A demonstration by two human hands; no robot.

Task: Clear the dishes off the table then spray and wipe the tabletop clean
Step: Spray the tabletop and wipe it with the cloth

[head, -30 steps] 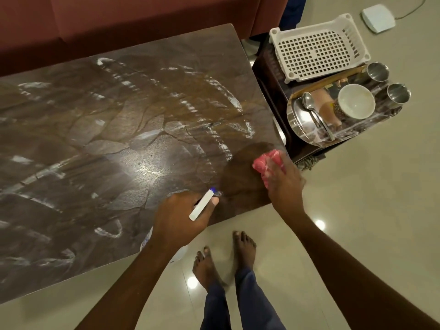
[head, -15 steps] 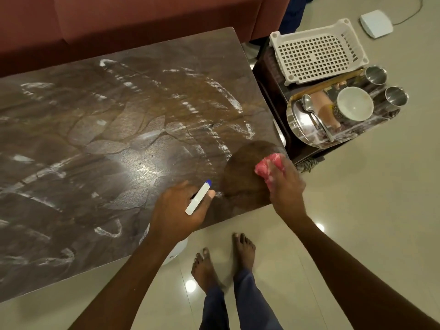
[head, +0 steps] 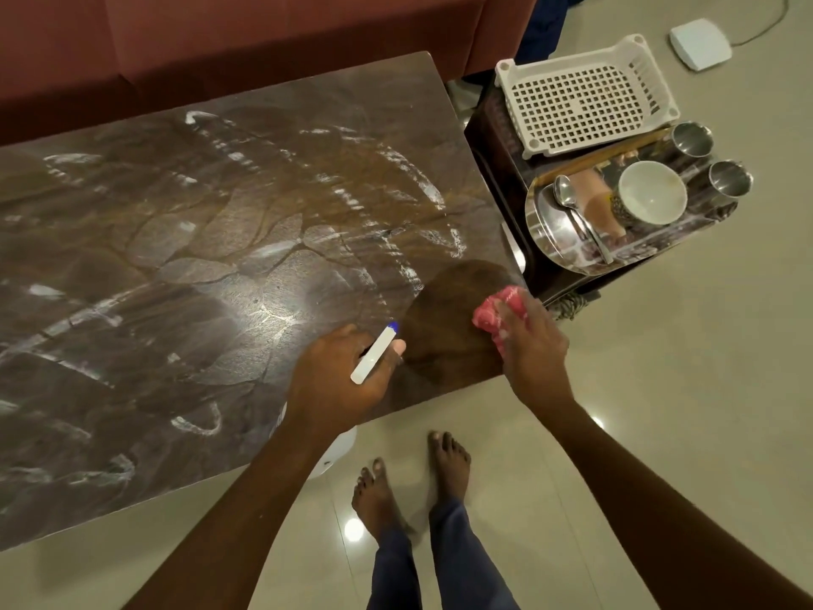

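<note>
The brown marble tabletop [head: 184, 275] carries white foamy smears across most of its surface. My right hand [head: 534, 345] presses a pink cloth [head: 495, 317] onto the table's near right corner, beside a dark wiped patch. My left hand [head: 338, 380] grips a white spray bottle [head: 374, 355] with a blue nozzle tip, held just above the table's front edge; the bottle's body hangs mostly hidden under the hand. The cleared dishes sit on a side stand: a steel plate [head: 554, 231] with a spoon [head: 572, 209], a white bowl [head: 651, 191] and two steel cups [head: 693, 140].
A dark side stand [head: 497, 160] touches the table's right end and also holds a white plastic basket [head: 585, 99]. A maroon sofa [head: 264, 41] runs along the far side. My bare feet [head: 413, 477] stand on the beige tiled floor. A white device [head: 699, 44] lies at the top right.
My left hand with the spray bottle has drifted slightly away from the table's edge. My right hand and the cloth have shifted only a little at the corner.
</note>
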